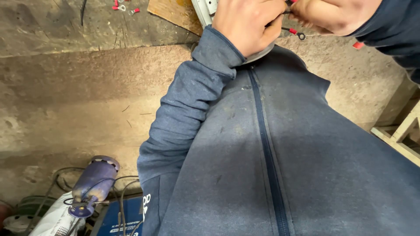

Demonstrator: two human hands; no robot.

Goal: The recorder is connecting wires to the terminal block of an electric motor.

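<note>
The left hand (245, 24), at twelve o'clock, is curled closed over a thin black wire (284, 29); the wire ends just beside its thumb in a red-sleeved ring terminal (296, 33). The right hand (332, 15), at one o'clock, has its fingers pinched shut close by, though what they hold cannot be told. Under the left wrist sits a curved grey metal part (262, 53). A matte, dusty navy zip jacket (271, 166) fills the lower view. The workbench (65, 30) is rough, scarred and grey; spare red terminals (119, 6) lie at eleven o'clock beside a plywood scrap (173, 12). At seven o'clock stands a dented blue gas cylinder (94, 183) on cluttered floor.
</note>
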